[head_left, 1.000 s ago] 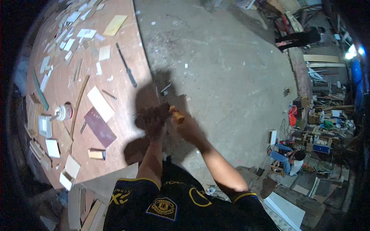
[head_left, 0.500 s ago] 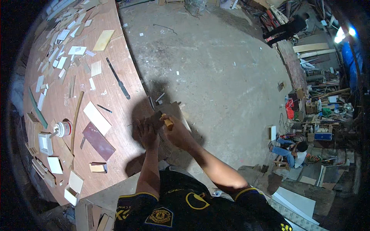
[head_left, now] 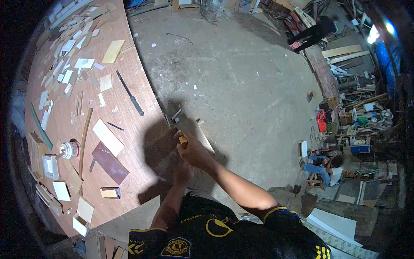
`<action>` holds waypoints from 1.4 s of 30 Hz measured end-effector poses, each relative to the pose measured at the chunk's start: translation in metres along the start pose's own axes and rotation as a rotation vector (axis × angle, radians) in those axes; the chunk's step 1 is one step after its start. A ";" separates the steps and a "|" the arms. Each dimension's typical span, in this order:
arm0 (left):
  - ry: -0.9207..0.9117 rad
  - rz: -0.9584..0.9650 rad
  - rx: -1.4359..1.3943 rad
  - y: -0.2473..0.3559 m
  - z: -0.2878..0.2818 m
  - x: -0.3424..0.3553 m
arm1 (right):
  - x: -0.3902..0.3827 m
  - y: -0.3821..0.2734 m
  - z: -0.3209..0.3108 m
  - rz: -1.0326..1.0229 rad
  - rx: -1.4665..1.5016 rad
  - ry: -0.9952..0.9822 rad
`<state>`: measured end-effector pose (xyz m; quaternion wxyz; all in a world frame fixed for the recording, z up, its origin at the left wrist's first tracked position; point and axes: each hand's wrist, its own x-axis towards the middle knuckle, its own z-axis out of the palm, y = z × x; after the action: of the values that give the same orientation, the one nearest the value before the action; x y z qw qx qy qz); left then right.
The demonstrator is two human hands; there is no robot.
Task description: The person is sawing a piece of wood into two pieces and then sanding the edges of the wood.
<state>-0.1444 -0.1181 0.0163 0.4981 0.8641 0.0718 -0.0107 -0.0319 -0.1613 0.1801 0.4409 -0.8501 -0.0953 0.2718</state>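
My right hand (head_left: 194, 151) grips a short orange-brown wooden handle (head_left: 182, 140) over the shadowed corner of the plywood table (head_left: 129, 86); the tool's far end is too dark to make out. My left hand (head_left: 183, 172) is lower, behind my right one, dim and smeared, with its fingers largely hidden. A pale board (head_left: 206, 142) shows beside my right hand. Left of them on the table lie a maroon panel (head_left: 110, 162), a white board (head_left: 108, 136), a dark bar tool (head_left: 129, 93) and a tub with a brush (head_left: 70, 150).
Several small offcuts (head_left: 69, 45) cover the table's far part. Concrete floor (head_left: 241, 86) stretches right of it to piled timber and clutter (head_left: 358, 116). A person (head_left: 321, 170) sits at the right; another (head_left: 315, 32) is at the back right. Sheets (head_left: 332, 224) lie behind my right elbow.
My left hand has moved down, toward my body, from beside the tool to below my right hand. My right hand still holds the handle, slightly farther left. The camera's view has shifted.
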 end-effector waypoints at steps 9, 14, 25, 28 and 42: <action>-0.469 0.272 0.125 -0.039 0.035 -0.078 | -0.001 -0.007 0.013 -0.035 -0.002 0.000; -0.610 -0.076 0.126 0.000 -0.038 -0.010 | -0.001 -0.010 0.003 0.026 0.003 -0.007; 0.397 0.260 0.446 -0.040 -0.039 -0.003 | 0.001 -0.006 0.019 -0.030 -0.029 0.043; -0.374 0.073 0.242 0.029 -0.052 -0.030 | -0.001 0.011 0.021 -0.128 0.106 0.093; -0.027 -0.141 -0.022 -0.097 -0.031 0.024 | -0.002 -0.012 -0.001 0.077 0.009 -0.017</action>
<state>-0.1357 -0.0409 -0.0539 0.5067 0.8510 0.1257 -0.0567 -0.0321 -0.1561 0.1913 0.4331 -0.8488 -0.0653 0.2962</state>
